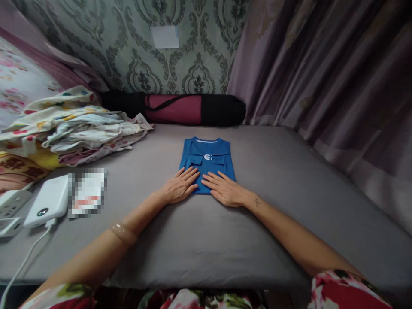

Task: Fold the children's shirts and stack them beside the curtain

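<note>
A blue T-shirt [210, 148] lies folded into a neat rectangle on the grey bed sheet [277, 171], its collar pointing away from me. White letters show partly between its folded-in sleeves. My left hand [181, 185] rests flat on the near left part of the shirt, fingers stretched out. Across from it, my right hand [223, 188] lies flat on the near right part, fingers spread. Both palms face down and cover the shirt's lower corners. Neither hand grips the cloth.
A long black and maroon bag [174, 109] lies along the patterned wall. Piled clothes [86, 128] sit at the left. Nearer are a white power bank [49, 199] with a cable, a power strip [14, 201] and a blurred-out packet [87, 193]. Purple curtains [289, 64] hang at the right.
</note>
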Tool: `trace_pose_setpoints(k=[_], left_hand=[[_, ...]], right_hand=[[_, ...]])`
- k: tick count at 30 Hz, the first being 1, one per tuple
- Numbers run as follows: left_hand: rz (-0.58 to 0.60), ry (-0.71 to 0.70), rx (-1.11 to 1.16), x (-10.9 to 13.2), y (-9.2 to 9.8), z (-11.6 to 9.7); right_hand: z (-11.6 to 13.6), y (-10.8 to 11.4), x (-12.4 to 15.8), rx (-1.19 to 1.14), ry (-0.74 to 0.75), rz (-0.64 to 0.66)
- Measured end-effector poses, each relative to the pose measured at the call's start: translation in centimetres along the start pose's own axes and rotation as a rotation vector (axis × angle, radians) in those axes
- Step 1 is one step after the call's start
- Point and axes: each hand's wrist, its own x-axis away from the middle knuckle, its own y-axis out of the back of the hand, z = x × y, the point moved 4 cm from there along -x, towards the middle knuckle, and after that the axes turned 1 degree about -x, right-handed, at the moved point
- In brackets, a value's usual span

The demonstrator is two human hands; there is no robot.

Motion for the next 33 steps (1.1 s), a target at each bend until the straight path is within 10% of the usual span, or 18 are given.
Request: trace_pose_setpoints(k=[20, 33], left_hand=[[-0.048, -0.016, -0.014, -1.5, -0.5, -0.6], [-0.055, 0.203, -0.001, -2.5, -0.4, 0.6]], right_hand=[[-0.6, -0.9, -2.4, 0.075, -0.126, -0.086], [-4.2, -0.6, -2.2, 0.027, -0.575, -0.203]])
